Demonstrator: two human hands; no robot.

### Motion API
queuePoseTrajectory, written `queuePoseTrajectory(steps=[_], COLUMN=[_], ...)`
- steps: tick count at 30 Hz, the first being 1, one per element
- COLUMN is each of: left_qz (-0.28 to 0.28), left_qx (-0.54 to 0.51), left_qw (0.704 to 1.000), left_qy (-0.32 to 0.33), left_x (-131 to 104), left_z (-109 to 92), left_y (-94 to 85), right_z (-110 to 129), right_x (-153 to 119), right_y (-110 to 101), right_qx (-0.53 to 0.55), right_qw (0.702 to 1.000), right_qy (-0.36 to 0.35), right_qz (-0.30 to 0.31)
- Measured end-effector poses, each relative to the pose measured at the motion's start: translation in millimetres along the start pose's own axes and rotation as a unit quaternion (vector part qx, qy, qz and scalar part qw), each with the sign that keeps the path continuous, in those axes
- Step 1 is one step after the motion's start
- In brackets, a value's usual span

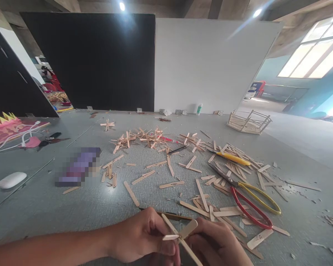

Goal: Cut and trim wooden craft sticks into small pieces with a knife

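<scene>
Between my two hands, low in the head view, is a small cross-shaped piece made of wooden craft sticks. My left hand pinches it from the left, thumb and fingers pressed together. From the right my right hand grips the same piece, its fingers partly hidden behind the sticks. Just beyond my hands lies a dark, thin tool, partly covered by them. Scissors with one red and one yellow handle rest to the right, on top of scattered craft sticks.
A yellow-handled cutter lies behind the scissors. Several joined stick pieces are heaped at mid-table. On the left are a pixelated phone-like object and a white computer mouse. A stick frame stands back right, near a white panel.
</scene>
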State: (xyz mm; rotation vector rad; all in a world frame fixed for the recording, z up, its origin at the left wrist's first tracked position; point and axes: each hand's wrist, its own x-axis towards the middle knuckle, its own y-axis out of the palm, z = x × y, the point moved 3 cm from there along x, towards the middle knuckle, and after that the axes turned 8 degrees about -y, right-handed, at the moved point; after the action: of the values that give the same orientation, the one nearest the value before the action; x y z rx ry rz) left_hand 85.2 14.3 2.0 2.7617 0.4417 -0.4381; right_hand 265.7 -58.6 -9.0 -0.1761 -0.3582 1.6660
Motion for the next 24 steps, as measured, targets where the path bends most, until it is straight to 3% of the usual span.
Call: queuePoseTrajectory(steps=[6, 16, 24], left_qz=[-0.006, -0.012, -0.022], left_qx=[-0.011, 0.050, 0.049], left_qw=[1.000, 0.999, 0.998], left_qy=[0.017, 0.003, 0.011], left_x=[0, 0, 2], left_z=[0, 3, 1], left_y=[1.2, -1.9, -3.8], right_z=[10, 18, 24], right_x=[3, 5, 8], right_y=[-5, -9, -10], right_qx=[-0.068, -0.128, -0.135], right_qw=[0.986, 0.961, 0.950], right_qy=[-0.151, -0.231, -0.267], right_qz=[0.020, 0.084, 0.084])
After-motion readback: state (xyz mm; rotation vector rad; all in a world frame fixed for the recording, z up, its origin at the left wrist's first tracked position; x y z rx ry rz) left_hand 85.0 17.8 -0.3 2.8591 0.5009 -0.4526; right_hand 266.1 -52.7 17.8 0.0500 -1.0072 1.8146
